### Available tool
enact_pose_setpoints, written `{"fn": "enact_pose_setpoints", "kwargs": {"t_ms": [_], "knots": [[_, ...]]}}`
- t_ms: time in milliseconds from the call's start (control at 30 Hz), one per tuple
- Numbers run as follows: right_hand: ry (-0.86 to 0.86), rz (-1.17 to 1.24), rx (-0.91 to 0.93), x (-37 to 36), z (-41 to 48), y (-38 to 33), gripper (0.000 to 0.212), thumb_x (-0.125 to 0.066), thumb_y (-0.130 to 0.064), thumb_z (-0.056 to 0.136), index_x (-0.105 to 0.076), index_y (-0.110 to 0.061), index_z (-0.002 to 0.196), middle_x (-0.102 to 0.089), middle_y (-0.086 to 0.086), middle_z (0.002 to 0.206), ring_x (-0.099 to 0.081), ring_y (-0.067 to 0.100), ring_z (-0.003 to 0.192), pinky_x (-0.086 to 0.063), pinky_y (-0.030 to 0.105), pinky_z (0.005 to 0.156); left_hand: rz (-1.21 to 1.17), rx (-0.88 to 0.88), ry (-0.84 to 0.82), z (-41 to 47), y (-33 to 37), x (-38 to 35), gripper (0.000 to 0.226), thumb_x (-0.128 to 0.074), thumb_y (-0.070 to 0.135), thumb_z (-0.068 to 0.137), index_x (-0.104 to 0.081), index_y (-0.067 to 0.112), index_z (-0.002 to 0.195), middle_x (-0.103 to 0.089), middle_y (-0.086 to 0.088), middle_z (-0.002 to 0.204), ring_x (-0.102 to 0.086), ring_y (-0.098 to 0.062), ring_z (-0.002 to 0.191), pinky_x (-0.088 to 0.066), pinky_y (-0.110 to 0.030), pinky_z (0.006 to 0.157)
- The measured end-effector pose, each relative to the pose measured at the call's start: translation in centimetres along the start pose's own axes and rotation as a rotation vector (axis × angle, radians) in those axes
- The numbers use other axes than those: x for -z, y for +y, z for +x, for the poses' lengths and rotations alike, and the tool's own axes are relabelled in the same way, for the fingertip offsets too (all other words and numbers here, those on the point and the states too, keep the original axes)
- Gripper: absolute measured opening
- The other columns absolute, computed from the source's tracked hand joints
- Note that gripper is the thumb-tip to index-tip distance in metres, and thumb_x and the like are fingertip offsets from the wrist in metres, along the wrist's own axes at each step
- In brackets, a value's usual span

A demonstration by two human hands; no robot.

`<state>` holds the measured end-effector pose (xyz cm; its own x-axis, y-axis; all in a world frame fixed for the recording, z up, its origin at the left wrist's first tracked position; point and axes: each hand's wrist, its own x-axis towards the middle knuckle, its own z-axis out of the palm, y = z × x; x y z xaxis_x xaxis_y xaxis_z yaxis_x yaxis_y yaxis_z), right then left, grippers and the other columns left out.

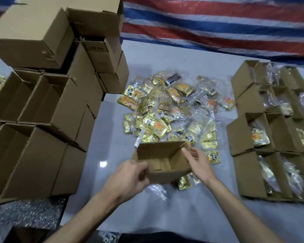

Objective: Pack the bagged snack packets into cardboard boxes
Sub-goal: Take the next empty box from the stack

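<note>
A small open cardboard box (165, 175) is held in front of me, its inside bare. My left hand (128, 178) grips its near left corner. My right hand (198, 160) touches its right wall with fingers spread along the flap. Behind the box lies a heap of clear bags with gold snack packets (172, 109) on the white sheet. A few bags lie under and beside the box.
Stacks of open cardboard boxes (42, 106) rise on the left. On the right stands a block of boxes (242, 137) holding bagged packets. A red, white and blue striped tarp (218, 20) hangs at the back. The white sheet (165, 213) spreads below my arms.
</note>
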<state>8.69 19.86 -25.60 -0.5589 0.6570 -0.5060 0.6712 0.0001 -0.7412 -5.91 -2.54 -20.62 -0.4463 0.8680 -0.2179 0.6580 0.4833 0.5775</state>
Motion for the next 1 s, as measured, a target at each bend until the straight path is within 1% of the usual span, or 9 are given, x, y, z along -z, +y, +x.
{"fn": "enact_pose_setpoints", "kwargs": {"t_ms": [67, 167, 233, 367, 467, 600, 800, 900, 1000], "knots": [[0.025, -0.069, -0.080, 1.0, -0.6, 1.0, 0.074, -0.064, -0.068, 0.082, -0.053, -0.019, 0.136, -0.058, -0.008, 0.125, -0.057, 0.019, 0.120, -0.045, 0.036, 0.104, -0.073, -0.060, -0.088, 0.1, -0.1, -1.4, 0.009, -0.063, 0.030, 0.080, -0.059, 0.022, 0.081, -0.063, 0.003, 0.082, -0.057, -0.014, 0.083, -0.049, -0.032, 0.072], [-0.083, -0.197, -0.216, 2.7, -1.4, 3.8, 0.016, -0.063, -0.024, 0.095, -0.070, -0.016, 0.107, -0.068, -0.005, 0.097, -0.066, 0.012, 0.092, -0.053, 0.028, 0.083, -0.152, -0.121, -0.186, 0.3, -0.6, -4.5, 0.008, -0.065, 0.025, 0.078, -0.057, 0.025, 0.076, -0.062, 0.006, 0.083, -0.054, -0.009, 0.080, -0.045, -0.028, 0.071], [-0.123, -0.252, -0.255, 3.7, -2.3, 5.8, 0.023, -0.052, -0.009, 0.095, -0.073, -0.017, 0.096, -0.072, 0.003, 0.091, -0.069, 0.014, 0.087, -0.056, 0.029, 0.078, -0.292, -0.167, -0.234, 0.1, -1.4, -6.8, 0.007, -0.068, 0.022, 0.082, -0.062, 0.025, 0.085, -0.066, 0.009, 0.095, -0.057, -0.003, 0.089, -0.046, -0.023, 0.080], [-0.004, -0.327, -0.270, 4.8, -3.7, 9.0, 0.033, -0.049, -0.006, 0.095, -0.070, -0.020, 0.116, -0.070, 0.006, 0.116, -0.061, 0.026, 0.115, -0.048, 0.033, 0.099, -0.717, 0.139, -0.025, 0.2, -2.8, -11.3, 0.025, -0.062, 0.036, 0.095, -0.061, 0.032, 0.119, -0.060, 0.019, 0.124, -0.057, 0.001, 0.111, -0.044, -0.011, 0.090], [0.012, -0.363, -0.307, 4.9, -3.9, 10.7, 0.028, -0.049, -0.006, 0.097, -0.068, -0.018, 0.114, -0.068, 0.008, 0.119, -0.058, 0.029, 0.120, -0.044, 0.031, 0.099, -0.861, 0.742, 0.165, 2.5, -4.3, -13.6, 0.011, -0.066, 0.029, 0.091, -0.061, 0.019, 0.091, -0.064, 0.001, 0.091, -0.058, -0.010, 0.077, -0.041, -0.016, 0.063], [0.031, -0.342, -0.321, 4.3, -3.7, 11.5, 0.022, -0.046, -0.013, 0.102, -0.064, -0.015, 0.115, -0.066, 0.010, 0.121, -0.058, 0.029, 0.117, -0.043, 0.032, 0.096, -1.191, 1.253, -0.062, 4.7, -6.7, -16.0, 0.023, -0.053, 0.014, 0.097, -0.050, 0.006, 0.076, -0.042, -0.011, 0.069, -0.042, -0.024, 0.060, -0.039, -0.028, 0.047], [0.065, -0.217, -0.334, 2.7, -3.4, 10.9, 0.017, -0.045, -0.023, 0.105, -0.059, -0.015, 0.109, -0.063, 0.004, 0.107, -0.059, 0.025, 0.106, -0.042, 0.029, 0.082, -1.475, 1.361, -0.152, 7.8, -5.4, -18.7, 0.028, -0.051, 0.022, 0.100, -0.050, 0.009, 0.075, -0.050, -0.005, 0.044, -0.052, -0.018, 0.036, -0.040, -0.015, 0.034], [0.069, -0.146, -0.310, 2.0, -3.4, 10.3, 0.017, -0.045, -0.026, 0.105, -0.059, -0.017, 0.106, -0.063, 0.002, 0.102, -0.058, 0.021, 0.101, -0.039, 0.027, 0.078, -1.449, 1.379, -0.181, 8.5, -5.3, -18.8, 0.026, -0.059, 0.026, 0.099, -0.061, 0.004, 0.084, -0.063, -0.009, 0.065, -0.068, -0.021, 0.068, -0.055, -0.026, 0.063], [0.071, -0.111, -0.304, 1.3, -3.8, 10.0, 0.013, -0.051, -0.027, 0.103, -0.061, -0.019, 0.105, -0.064, -0.001, 0.098, -0.059, 0.019, 0.097, -0.040, 0.026, 0.076, -1.137, 1.268, -0.188, 8.8, -6.1, -18.6, 0.026, -0.074, 0.020, 0.088, -0.064, -0.002, 0.081, -0.065, -0.019, 0.075, -0.063, -0.029, 0.068, -0.056, -0.042, 0.071]]}}
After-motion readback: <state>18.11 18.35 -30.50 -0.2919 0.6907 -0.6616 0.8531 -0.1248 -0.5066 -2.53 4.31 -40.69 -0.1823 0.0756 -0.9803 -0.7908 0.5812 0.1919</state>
